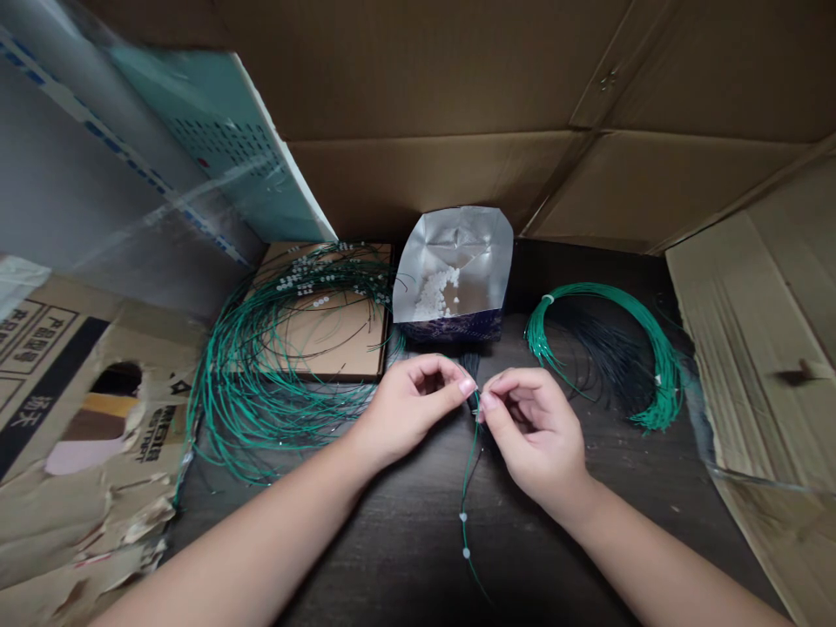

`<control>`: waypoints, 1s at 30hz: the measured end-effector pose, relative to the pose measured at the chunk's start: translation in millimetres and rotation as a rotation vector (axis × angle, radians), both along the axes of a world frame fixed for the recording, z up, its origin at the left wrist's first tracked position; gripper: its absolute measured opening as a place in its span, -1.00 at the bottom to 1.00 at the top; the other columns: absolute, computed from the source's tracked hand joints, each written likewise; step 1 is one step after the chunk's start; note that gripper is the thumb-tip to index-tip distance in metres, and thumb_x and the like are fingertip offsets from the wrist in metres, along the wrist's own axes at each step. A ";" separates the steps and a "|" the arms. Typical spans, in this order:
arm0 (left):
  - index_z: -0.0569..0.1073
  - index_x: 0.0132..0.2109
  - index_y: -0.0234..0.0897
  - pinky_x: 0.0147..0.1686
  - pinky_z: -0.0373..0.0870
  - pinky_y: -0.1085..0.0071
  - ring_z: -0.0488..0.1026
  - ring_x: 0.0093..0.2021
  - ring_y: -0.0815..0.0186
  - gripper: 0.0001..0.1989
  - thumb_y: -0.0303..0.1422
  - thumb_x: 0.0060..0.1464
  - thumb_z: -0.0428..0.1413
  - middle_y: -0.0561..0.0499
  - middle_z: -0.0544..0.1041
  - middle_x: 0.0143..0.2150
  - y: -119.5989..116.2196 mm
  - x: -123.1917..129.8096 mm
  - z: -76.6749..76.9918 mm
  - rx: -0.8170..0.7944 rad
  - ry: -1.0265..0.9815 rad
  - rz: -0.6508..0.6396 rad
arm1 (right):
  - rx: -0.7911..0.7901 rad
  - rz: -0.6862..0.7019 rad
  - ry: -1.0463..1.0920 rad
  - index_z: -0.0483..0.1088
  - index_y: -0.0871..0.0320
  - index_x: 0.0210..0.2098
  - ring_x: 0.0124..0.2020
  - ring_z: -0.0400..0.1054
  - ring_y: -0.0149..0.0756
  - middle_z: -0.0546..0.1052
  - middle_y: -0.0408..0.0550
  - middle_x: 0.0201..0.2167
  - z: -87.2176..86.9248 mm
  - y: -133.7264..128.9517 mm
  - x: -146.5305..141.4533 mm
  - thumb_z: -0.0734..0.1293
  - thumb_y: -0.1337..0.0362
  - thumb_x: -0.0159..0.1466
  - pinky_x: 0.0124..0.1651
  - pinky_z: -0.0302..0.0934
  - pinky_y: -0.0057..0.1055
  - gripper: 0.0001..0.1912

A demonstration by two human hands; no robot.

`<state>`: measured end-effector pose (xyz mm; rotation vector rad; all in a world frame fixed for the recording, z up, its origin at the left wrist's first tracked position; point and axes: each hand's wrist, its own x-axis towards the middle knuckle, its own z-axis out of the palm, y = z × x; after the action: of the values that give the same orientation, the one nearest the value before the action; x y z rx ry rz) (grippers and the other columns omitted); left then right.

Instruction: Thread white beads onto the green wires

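Observation:
My left hand (424, 401) pinches a thin green wire (464, 488) between thumb and forefinger. Close beside it on the right, my right hand (532, 427) is closed in a pinch at the same wire; whatever tiny piece lies between its fingertips is too small to make out. The wire hangs down toward me and carries two small white beads (465, 553) on its lower part. Just beyond my hands stands an open foil-lined bag (467, 248), with a heap of small white beads (434, 296) inside. A dark bundle of wires shows partly behind my fingertips.
On the left, many loose green wires (222, 392) with white pieces lie over a flat cardboard box (326, 335). A tied coil of green wires (663, 383) rests at the right. Cardboard walls (457, 78) enclose the dark tabletop (405, 557) at the back and sides.

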<state>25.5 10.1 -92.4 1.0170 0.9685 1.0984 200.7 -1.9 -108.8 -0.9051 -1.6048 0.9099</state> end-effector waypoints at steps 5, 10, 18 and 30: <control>0.53 -0.40 -0.34 -0.21 0.41 0.41 0.44 -0.31 0.35 -0.57 -0.05 -0.02 0.44 -0.01 0.56 -0.37 -0.6 1.1 0.3 0.015 0.030 0.008 | 0.011 0.015 0.003 0.35 0.06 -0.16 -0.43 0.44 -0.39 0.49 -0.15 -0.37 0.4 1.7 -1.1 0.33 0.44 0.39 -0.38 0.38 -0.44 -0.86; 0.52 -0.39 -0.33 -0.20 0.41 0.39 0.44 -0.30 0.34 -0.57 -0.03 0.00 0.42 -0.01 0.56 -0.35 -0.9 1.5 1.0 0.027 0.047 0.005 | 0.007 0.011 0.005 0.35 0.06 -0.17 -0.42 0.44 -0.38 0.49 -0.15 -0.37 0.0 1.9 -1.1 0.32 0.43 0.39 -0.38 0.37 -0.43 -0.87; 0.56 -0.34 -0.33 -0.19 0.40 0.36 0.44 -0.31 0.32 -0.58 -0.03 0.02 0.40 -0.02 0.56 -0.36 -0.6 1.1 1.1 0.033 0.077 -0.010 | 0.007 0.047 0.010 0.35 0.05 -0.18 -0.37 0.45 -0.35 0.48 -0.14 -0.36 -2.3 3.6 0.2 0.30 0.44 0.40 -0.33 0.36 -0.41 -0.86; 0.60 -0.32 -0.35 -0.22 0.38 0.39 0.42 -0.31 0.34 -0.68 -0.18 -0.03 0.46 -0.01 0.57 -0.35 -0.3 1.4 -0.7 0.054 0.086 -0.004 | 0.009 0.049 0.032 0.29 0.05 -0.21 -0.40 0.43 -0.40 0.44 -0.18 -0.38 -3.3 3.1 -1.3 0.30 0.45 0.40 -0.35 0.34 -0.46 -0.84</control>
<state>26.9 9.8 -93.1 1.1176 1.0100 1.0897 199.4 1.2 -112.1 -0.8441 -1.6087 0.9453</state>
